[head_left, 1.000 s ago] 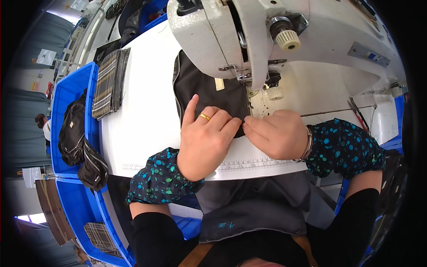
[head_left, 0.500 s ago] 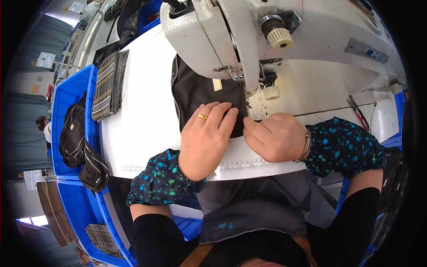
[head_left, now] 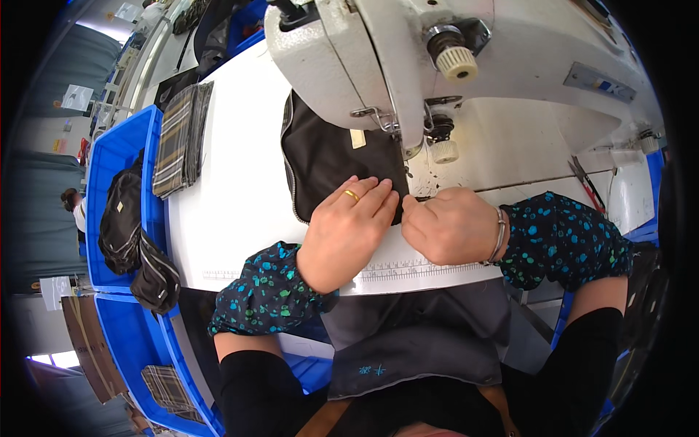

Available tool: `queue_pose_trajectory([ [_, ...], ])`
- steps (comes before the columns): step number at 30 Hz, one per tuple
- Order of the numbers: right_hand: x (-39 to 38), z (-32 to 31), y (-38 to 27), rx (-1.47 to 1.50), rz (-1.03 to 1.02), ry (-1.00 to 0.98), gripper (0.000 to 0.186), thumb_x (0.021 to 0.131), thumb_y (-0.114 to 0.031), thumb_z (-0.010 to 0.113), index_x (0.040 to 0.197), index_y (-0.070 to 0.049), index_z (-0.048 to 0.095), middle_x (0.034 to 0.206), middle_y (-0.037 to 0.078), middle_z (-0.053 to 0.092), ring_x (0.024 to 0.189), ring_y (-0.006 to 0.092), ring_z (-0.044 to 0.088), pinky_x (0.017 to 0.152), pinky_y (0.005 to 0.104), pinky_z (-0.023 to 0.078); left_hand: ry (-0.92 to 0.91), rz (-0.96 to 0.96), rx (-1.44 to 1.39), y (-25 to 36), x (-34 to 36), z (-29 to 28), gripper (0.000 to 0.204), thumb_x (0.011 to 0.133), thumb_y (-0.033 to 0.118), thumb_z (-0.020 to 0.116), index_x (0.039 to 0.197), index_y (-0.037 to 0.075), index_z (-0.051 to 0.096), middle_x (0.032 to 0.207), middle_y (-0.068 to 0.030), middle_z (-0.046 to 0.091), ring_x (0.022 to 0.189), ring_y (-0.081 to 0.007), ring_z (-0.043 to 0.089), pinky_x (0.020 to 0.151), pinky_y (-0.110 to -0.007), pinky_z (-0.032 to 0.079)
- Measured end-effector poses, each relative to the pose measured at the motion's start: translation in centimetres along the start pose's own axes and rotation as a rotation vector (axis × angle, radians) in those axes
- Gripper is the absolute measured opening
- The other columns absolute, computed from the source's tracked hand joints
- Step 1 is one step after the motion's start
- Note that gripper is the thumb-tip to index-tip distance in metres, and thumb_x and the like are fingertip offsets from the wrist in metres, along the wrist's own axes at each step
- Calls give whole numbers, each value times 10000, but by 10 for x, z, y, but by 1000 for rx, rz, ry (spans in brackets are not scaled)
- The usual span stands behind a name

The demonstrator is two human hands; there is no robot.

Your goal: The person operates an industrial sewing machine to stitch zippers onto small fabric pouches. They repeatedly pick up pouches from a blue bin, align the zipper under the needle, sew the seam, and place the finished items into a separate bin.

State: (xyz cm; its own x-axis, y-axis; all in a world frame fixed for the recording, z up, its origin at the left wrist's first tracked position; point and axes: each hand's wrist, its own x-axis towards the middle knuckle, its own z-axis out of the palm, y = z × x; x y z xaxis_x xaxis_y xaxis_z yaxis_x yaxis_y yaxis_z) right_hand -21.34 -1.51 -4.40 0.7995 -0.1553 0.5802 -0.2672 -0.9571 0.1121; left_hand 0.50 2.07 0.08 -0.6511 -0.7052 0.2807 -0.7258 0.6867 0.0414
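Observation:
A black fabric pouch piece (head_left: pixel 331 156) with a zipper along its left edge and a small cream label lies on the white table, its right edge by the needle of the sewing machine (head_left: pixel 320 65). My left hand (head_left: pixel 348 231), with a gold ring, rests flat on its near right part, fingers stretched out. At the near right corner, my right hand (head_left: pixel 453 224) has its fingers closed, thumb and forefinger pinching the fabric's edge. The fingertips of both hands almost meet there. The machine head hides the pouch's far end.
Red-handled scissors (head_left: pixel 588 186) lie right of the machine. Folded plaid cloth (head_left: pixel 182 138) is stacked at the left, beside a blue bin (head_left: pixel 93 218) of black pouches. A nearer blue bin (head_left: pixel 120 342) holds plaid pieces. A printed ruler (head_left: pixel 393 271) runs along the table's front edge.
My left hand has slid right and slightly nearer over the fabric, towards my right hand, uncovering more of the pouch. My right hand has barely moved.

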Motion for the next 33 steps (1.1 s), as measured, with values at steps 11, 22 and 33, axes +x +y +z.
queue_pose_trajectory([
  [11,10,7,31,-47,154,-22,109,767,-130,699,830,-53,656,782,48,619,574,211,646,495,356,521,109,-49,-28,-33,20,23,304,817,91,655,1085,11,774,1152,-83,752,1119,-252,678,1038,-396,534],
  [22,-1,5,45,57,368,21,119,798,-198,708,728,-103,699,825,63,648,611,240,650,529,390,503,139,27,-20,-45,18,21,289,800,98,660,1059,53,781,1040,-46,710,1049,-232,668,1037,-421,530],
  [33,-2,3,45,-42,374,-33,67,774,-188,705,720,-150,698,704,32,623,592,227,649,520,391,479,134,27,-28,-40,19,20,358,726,32,689,1069,47,788,1071,-49,738,1021,-248,687,856,-346,591],
])
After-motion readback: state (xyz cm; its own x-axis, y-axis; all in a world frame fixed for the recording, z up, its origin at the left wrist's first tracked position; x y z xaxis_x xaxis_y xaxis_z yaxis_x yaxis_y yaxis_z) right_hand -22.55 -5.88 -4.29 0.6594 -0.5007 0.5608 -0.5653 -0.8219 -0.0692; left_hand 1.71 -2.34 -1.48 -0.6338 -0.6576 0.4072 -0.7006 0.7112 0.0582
